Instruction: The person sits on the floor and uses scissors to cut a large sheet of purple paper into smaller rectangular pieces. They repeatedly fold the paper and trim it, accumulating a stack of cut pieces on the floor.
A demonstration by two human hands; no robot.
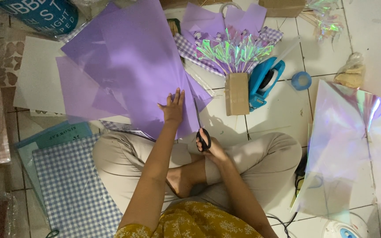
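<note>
Left hand (173, 107) presses flat, fingers together, on the purple sheet (142, 66); right hand (209, 145), just beside its edge, grips black scissors (203, 137). Cut looks barely started, I think, with most of the sheet left.

We note a blue tape dispenser (265, 81), a tape roll (301, 80), iridescent film (340, 145), and blue gingham paper (73, 189) on the tiled floor (283, 112).

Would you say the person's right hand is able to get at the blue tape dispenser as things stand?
Probably not freely: the right hand is shut on the scissors, cutting the purple sheet. The tape dispenser lies ahead on open floor, with the brown box standing beside it.
</note>
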